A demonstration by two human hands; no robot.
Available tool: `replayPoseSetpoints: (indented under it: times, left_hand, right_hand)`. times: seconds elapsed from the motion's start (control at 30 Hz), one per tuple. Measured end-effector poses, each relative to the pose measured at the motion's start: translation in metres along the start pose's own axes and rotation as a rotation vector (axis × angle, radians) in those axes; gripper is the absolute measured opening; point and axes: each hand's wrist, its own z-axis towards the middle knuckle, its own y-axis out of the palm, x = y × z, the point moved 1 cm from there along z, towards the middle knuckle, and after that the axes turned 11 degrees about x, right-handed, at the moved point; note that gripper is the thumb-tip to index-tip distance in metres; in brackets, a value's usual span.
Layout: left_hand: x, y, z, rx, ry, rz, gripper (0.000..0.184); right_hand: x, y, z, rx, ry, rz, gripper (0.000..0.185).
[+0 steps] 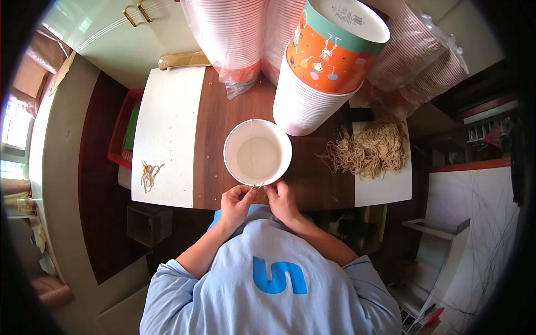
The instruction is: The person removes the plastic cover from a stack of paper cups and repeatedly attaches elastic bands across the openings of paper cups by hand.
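Observation:
A white paper bucket [228, 152] stands mouth up at the table's front edge, right before me. One thin beige cord [251, 151] crosses its mouth from the far rim to the near rim. At the near rim my left hand [237, 202] is closed in a pinch on the cord. Close beside it, my right hand [283, 202] also pinches a short end of cord, its fingertips against the rim. The fingertips partly hide the cord ends. A large heap of beige cords [371, 151] lies to the right, and a few loose cords [149, 176] lie far left.
Behind the bucket stands a tall stack of nested paper buckets [312, 100], topped by an upside-down orange and green one [329, 56]. Plastic-wrapped bucket stacks [226, 33] rise at the back. More wrapped buckets [413, 56] lean back right. A red crate [120, 131] sits left of the table.

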Motion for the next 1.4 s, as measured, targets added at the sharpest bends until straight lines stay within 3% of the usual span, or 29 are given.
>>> replayPoseSetpoints:
  times: [0.13,0.27,0.4,0.5,0.6,0.73,0.83,0.87,0.97,1.1,1.23,1.33,1.4]
  left_hand:
    - [0.011,0.002,-0.005,0.023,0.029,-0.022,0.015]
    - [0.025,-0.007,-0.015,0.031,0.141,0.103,0.013]
    - [0.043,-0.009,-0.022,-0.026,0.396,0.286,0.006]
    - [0.059,0.001,-0.028,-0.042,0.514,0.308,0.005]
    - [0.066,0.002,-0.029,-0.068,0.573,0.286,0.004]
    - [0.071,-0.009,-0.029,-0.193,0.202,-0.064,0.011]
    - [0.094,-0.008,-0.028,-0.276,0.157,-0.341,0.011]
    - [0.097,-0.011,-0.025,-0.278,0.217,-0.280,0.012]
    - [0.094,-0.013,-0.017,-0.294,0.069,-0.432,0.010]
    - [0.103,-0.003,-0.021,-0.244,0.073,-0.209,0.012]
    - [0.096,0.002,-0.024,-0.321,0.350,0.110,0.024]
    - [0.127,0.012,-0.041,-0.443,0.451,0.346,0.024]
    - [0.120,0.014,-0.042,-0.559,0.673,0.462,0.024]
  right_hand:
    - [0.018,0.000,0.004,-0.049,0.065,0.117,0.017]
    - [-0.008,-0.020,-0.006,-0.020,-0.133,-0.030,0.018]
    - [-0.057,-0.030,-0.008,0.016,-0.678,-0.248,0.027]
    - [-0.062,-0.020,-0.005,0.005,-0.827,-0.211,0.024]
    - [-0.059,-0.017,-0.002,-0.001,-0.831,-0.180,0.017]
    - [-0.048,-0.021,-0.001,-0.012,-0.825,-0.289,0.013]
    - [-0.046,-0.021,0.000,-0.019,-0.801,-0.331,0.013]
    - [-0.046,-0.019,0.000,-0.026,-0.788,-0.336,0.013]
    - [-0.048,-0.015,-0.001,-0.077,-0.767,-0.370,0.015]
    - [-0.065,-0.020,0.010,-0.139,-0.794,-0.470,0.028]
    - [-0.082,-0.024,0.064,-0.089,-0.709,-0.501,0.043]
    - [-0.092,-0.007,0.098,-0.061,-0.583,-0.630,0.026]
    - [-0.079,0.001,0.119,-0.287,-0.485,-0.789,0.023]
